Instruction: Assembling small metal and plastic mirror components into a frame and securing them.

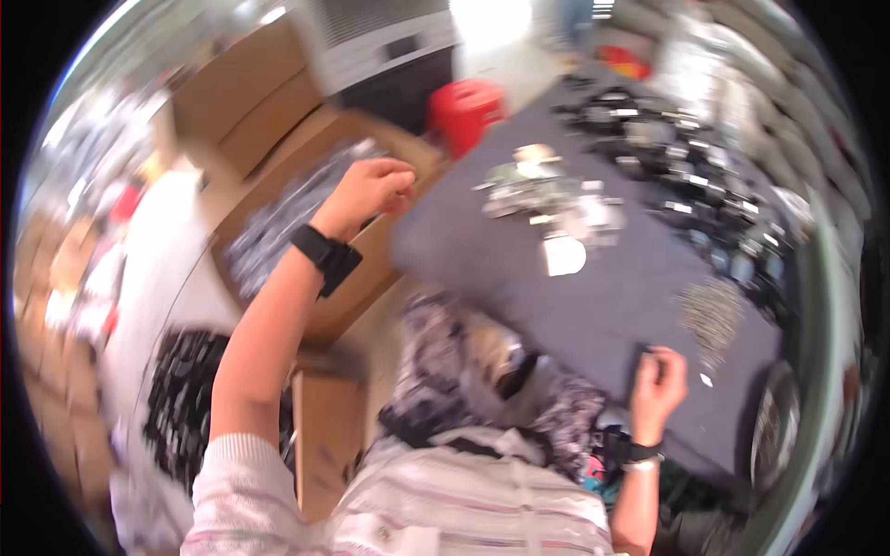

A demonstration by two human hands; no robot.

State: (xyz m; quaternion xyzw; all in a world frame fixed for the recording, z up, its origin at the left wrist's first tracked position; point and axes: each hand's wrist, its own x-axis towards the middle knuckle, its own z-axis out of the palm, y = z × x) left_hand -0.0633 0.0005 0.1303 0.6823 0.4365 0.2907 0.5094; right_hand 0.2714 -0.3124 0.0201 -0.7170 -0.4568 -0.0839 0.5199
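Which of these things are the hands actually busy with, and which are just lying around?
In hand or nearest:
- left hand, curled, raised over the open cardboard box of small dark parts
- right hand, resting on the dark table beside a pile of small metal pieces

Lying about:
- red stool
- row of black devices
- pale round disc

left hand (371,190) raised, fingers curled, right hand (660,378) low, loosely closed
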